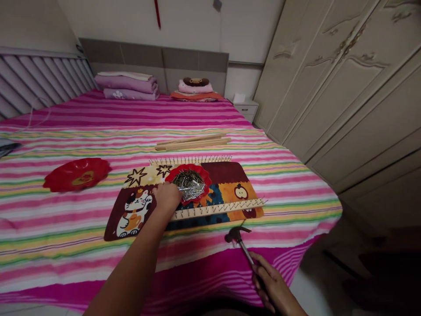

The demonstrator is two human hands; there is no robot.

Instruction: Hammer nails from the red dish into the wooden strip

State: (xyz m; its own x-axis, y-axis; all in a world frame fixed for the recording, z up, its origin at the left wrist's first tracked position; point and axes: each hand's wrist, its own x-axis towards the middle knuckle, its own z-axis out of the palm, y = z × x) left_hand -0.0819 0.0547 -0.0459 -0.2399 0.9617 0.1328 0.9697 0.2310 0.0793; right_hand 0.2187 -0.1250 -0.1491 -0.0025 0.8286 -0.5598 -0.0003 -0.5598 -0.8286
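My left hand (pixel 167 198) reaches over a patterned mat (pixel 131 210) to the left edge of a red plate (pixel 189 182) heaped with shiny nails (pixel 190 183); its fingers are curled at the pile, and what they pinch is hidden. My right hand (pixel 270 283) grips the handle of a small hammer (pixel 237 239), head resting near the bed's front edge. A wooden strip studded with nails (pixel 219 208) lies across the mat just in front of the plate. A second nailed strip (pixel 190 160) lies behind it.
An empty red plate (pixel 77 174) sits on the striped bedsheet (pixel 66 237) to the left. Plain wooden sticks (pixel 193 142) lie further back. Folded bedding (pixel 126 86) and a pillow (pixel 196 87) are at the headboard. A wardrobe (pixel 345 87) stands to the right.
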